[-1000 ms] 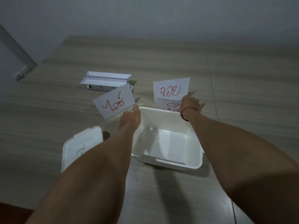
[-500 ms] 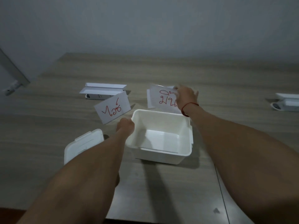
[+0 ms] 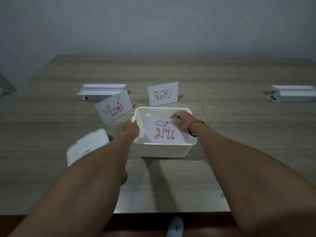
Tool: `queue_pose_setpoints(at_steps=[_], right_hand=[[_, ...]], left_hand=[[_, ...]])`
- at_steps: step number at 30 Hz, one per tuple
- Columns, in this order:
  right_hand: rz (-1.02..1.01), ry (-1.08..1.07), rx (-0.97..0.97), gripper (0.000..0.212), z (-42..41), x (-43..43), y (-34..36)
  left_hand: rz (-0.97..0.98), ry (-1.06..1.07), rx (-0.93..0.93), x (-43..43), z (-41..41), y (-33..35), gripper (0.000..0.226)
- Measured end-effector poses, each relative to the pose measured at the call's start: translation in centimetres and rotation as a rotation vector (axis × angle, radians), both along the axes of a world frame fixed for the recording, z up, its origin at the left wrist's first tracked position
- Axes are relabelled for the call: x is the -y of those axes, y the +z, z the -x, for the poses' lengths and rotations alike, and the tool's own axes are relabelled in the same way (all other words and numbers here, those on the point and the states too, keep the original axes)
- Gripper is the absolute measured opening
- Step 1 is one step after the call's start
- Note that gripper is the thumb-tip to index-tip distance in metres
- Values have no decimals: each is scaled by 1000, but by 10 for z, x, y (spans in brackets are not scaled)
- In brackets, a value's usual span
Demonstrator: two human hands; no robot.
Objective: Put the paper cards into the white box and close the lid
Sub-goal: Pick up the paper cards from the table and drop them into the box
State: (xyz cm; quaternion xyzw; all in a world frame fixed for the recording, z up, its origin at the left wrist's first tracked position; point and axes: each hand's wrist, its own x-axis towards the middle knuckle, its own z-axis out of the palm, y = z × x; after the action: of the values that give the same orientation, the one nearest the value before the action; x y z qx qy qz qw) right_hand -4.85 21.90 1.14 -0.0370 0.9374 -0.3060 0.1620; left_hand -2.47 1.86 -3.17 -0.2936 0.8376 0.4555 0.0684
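Note:
The open white box (image 3: 162,150) sits mid-table. My right hand (image 3: 181,121), with a red string at the wrist, pinches the top edge of a paper card with red writing (image 3: 164,132), which lies tilted inside the box. My left hand (image 3: 130,129) grips the box's left rim. Two more cards with red writing stand on the table: one (image 3: 114,106) to the box's left rear, one (image 3: 163,94) straight behind it. The white lid (image 3: 85,146) lies to the left of the box, partly hidden by my left forearm.
A white power strip with a raised cover (image 3: 100,93) lies at the back left. A similar one (image 3: 294,95) sits at the far right. The table's front edge (image 3: 171,213) runs near my body, with a shoe (image 3: 175,226) below it.
My right hand has brought the card from behind the box down into it. My left hand has shifted onto the box's left rim. The card behind the box is uncovered again.

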Motion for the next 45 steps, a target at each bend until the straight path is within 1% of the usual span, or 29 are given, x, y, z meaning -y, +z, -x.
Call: queue_pose_setpoints(at_steps=[2,4,7,9,12,18,22,25,28,31,36,40,42,45], right_hand=[[-44,108,86,25,-10,4,-13],[-99,181,159,21,-17,8,-20],[-141,228,242,16,-20,8,-16],[-124,208,259,15,-16,9,-12],[-90,123,134,14,-5,12,-7],[-97,-21,-64,21,30,13,3],[-102,-81,-115,20,66,17,-2],[-112,-104,-138,31,96,25,-5],[-179,-80,-138,38,130,33,-11],[-236,-40,-163,39,160,42,-16],[-287,0,-206,39,209,55,-22],[-379,69,-204,43,244,59,-28],[-440,94,-204,41,255,58,-34],[-538,94,-264,36,262,56,-45]], left_hand=[[0,6,-7,0,-2,-3,49],[3,7,-10,1,-4,-5,48],[1,16,3,0,-5,-6,48],[5,16,19,0,-4,-6,49],[33,12,42,-1,0,-4,49],[88,-7,27,0,24,-9,54],[163,-32,-1,1,51,-13,56],[214,-58,-28,2,74,-16,55],[269,-50,-24,3,100,-18,55],[305,-43,-21,4,119,-16,56],[299,-7,-18,5,144,-15,57],[288,7,37,8,160,-15,62],[298,26,75,9,166,-16,66],[319,41,134,10,170,-18,73]])
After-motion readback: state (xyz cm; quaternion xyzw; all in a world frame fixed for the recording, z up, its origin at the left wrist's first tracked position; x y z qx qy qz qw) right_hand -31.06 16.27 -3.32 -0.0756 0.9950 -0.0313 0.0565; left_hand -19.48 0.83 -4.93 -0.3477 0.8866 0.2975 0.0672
